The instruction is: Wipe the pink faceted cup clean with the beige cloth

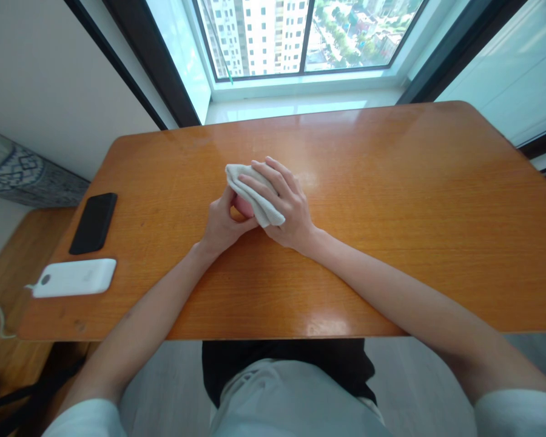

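My left hand (225, 221) curls around a round pink-orange fruit (242, 206), which is mostly hidden by both hands. My right hand (284, 203) lies over it from the right and grips a folded off-white cloth (257, 195). The cloth is pressed against the top of the fruit. Both hands sit near the middle of an orange-brown wooden table (391, 182), with my forearms resting on or just above its surface.
A black smartphone (93, 223) lies face down near the table's left edge. Beside it sits a white power bank (74, 278) with a thin cable trailing off the edge. A large window (300, 36) stands beyond the table's far edge.
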Tool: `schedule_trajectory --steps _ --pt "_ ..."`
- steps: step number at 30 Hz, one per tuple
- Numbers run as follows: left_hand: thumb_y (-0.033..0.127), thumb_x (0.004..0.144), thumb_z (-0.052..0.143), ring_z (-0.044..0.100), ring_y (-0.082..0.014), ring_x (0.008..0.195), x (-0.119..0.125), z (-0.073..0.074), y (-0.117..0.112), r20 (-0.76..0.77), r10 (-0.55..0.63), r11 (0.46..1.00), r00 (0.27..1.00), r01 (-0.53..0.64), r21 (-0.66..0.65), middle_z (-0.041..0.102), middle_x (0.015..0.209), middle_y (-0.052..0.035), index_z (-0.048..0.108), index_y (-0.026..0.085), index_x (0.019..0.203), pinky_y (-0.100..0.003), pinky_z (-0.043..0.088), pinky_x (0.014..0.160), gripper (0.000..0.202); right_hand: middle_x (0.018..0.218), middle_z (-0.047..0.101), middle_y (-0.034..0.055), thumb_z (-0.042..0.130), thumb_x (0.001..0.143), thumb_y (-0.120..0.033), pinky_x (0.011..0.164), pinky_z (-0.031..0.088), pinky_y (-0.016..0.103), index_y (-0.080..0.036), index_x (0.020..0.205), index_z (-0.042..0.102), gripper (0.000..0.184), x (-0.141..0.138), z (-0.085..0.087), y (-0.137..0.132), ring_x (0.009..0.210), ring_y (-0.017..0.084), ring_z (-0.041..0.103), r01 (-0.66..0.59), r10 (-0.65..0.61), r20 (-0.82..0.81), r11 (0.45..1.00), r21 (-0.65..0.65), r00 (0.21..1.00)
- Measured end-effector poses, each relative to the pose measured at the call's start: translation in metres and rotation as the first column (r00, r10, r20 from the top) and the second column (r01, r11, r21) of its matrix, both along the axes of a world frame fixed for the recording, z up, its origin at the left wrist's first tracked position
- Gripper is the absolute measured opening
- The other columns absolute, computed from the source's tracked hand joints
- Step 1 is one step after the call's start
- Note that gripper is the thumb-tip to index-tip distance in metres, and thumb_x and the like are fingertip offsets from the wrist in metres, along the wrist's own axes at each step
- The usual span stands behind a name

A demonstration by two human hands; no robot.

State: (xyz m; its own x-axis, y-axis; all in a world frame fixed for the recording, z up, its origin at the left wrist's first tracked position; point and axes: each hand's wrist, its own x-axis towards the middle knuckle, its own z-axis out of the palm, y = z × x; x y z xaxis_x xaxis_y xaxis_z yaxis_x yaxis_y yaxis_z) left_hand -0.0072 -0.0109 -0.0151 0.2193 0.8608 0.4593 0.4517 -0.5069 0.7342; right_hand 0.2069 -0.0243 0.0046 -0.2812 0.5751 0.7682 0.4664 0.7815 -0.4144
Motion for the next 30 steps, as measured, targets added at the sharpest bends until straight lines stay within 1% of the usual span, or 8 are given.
schedule_trajectory --steps 5,10,14,17,19,23,26,30 --pt "0.052 0.086 0.096 0.081 -0.0241 0.106 0.008 0.012 -0.004 0.005 -0.027 0.999 1.000 0.027 0.038 0.082 0.122 -0.0040 0.065 0.024 0.136 -0.038 0.067 0.093 0.066 0.170 0.065 0.0072 0.048 0.118 -0.047 0.140 0.043 0.066 -0.037 0.162 0.066 0.049 0.001 0.000 0.005 0.164 0.035 0.056 -0.023 0.009 -0.169 0.996 -0.081 0.986" --pt "0.047 0.089 0.093 0.081 -0.0238 0.112 0.010 0.014 -0.005 -0.011 -0.014 0.998 1.000 0.015 0.054 0.083 0.131 -0.0081 0.064 0.024 0.144 -0.036 0.066 0.099 0.066 0.159 0.073 0.0109 0.050 0.117 -0.055 0.134 0.052 0.055 -0.029 0.152 0.069 0.048 -0.002 -0.010 0.018 0.152 0.029 0.067 -0.079 -0.019 -0.414 0.972 -0.219 0.910" --pt "0.044 0.090 0.092 0.081 -0.0226 0.109 0.009 0.013 -0.004 -0.039 0.004 0.998 0.999 -0.001 0.066 0.082 0.130 -0.0079 0.062 0.023 0.145 -0.034 0.066 0.097 0.066 0.126 0.083 0.0081 0.053 0.113 -0.064 0.120 0.062 0.048 -0.027 0.124 0.077 0.046 -0.004 -0.012 0.023 0.130 0.027 0.076 -0.103 -0.119 -0.525 0.922 -0.373 0.843" --pt "0.047 0.090 0.091 0.080 -0.0226 0.106 0.008 0.012 -0.003 -0.048 0.016 0.998 0.999 -0.012 0.069 0.082 0.129 -0.0076 0.062 0.023 0.145 -0.034 0.066 0.096 0.066 0.099 0.079 0.0041 0.059 0.108 -0.066 0.105 0.067 0.042 -0.029 0.106 0.075 0.041 -0.005 -0.010 0.023 0.114 0.025 0.078 -0.149 -0.176 -0.579 0.870 -0.470 0.796" --pt "0.048 0.090 0.091 0.080 -0.0230 0.106 0.009 0.012 -0.002 -0.052 0.026 0.998 0.998 -0.023 0.065 0.082 0.128 -0.0080 0.062 0.022 0.145 -0.034 0.066 0.095 0.067 0.092 0.075 0.0023 0.063 0.105 -0.066 0.099 0.068 0.039 -0.029 0.100 0.072 0.038 -0.004 -0.010 0.025 0.108 0.024 0.077 -0.185 -0.194 -0.612 0.846 -0.500 0.767" --pt "0.049 0.089 0.091 0.079 -0.0237 0.103 0.009 0.012 -0.002 -0.034 0.040 0.998 0.999 -0.038 0.058 0.082 0.126 -0.0078 0.064 0.022 0.144 -0.034 0.065 0.092 0.067 0.088 0.072 -0.0005 0.065 0.102 -0.066 0.092 0.066 0.035 -0.028 0.097 0.070 0.039 -0.003 -0.015 0.030 0.093 0.020 0.073 -0.232 -0.257 -0.655 0.793 -0.563 0.710" --pt "0.051 0.088 0.091 0.079 -0.0251 0.104 0.009 0.011 -0.001 -0.017 0.042 0.997 0.999 -0.041 0.063 0.082 0.126 -0.0082 0.064 0.022 0.144 -0.035 0.065 0.093 0.068 0.085 0.069 -0.0021 0.069 0.100 -0.065 0.083 0.064 0.031 -0.028 0.092 0.068 0.039 0.000 -0.019 0.034 0.084 0.018 0.069 -0.217 -0.326 -0.648 0.760 -0.612 0.688" --pt "0.052 0.091 0.089 0.080 -0.0275 0.112 0.007 0.008 0.000 -0.031 0.028 0.998 0.999 -0.026 0.062 0.080 0.134 -0.0101 0.061 0.023 0.148 -0.038 0.066 0.099 0.070 0.083 0.068 -0.0031 0.070 0.101 -0.064 0.079 0.062 0.030 -0.027 0.090 0.067 0.038 0.003 -0.023 0.037 0.082 0.017 0.068 -0.189 -0.356 -0.630 0.752 -0.632 0.690"
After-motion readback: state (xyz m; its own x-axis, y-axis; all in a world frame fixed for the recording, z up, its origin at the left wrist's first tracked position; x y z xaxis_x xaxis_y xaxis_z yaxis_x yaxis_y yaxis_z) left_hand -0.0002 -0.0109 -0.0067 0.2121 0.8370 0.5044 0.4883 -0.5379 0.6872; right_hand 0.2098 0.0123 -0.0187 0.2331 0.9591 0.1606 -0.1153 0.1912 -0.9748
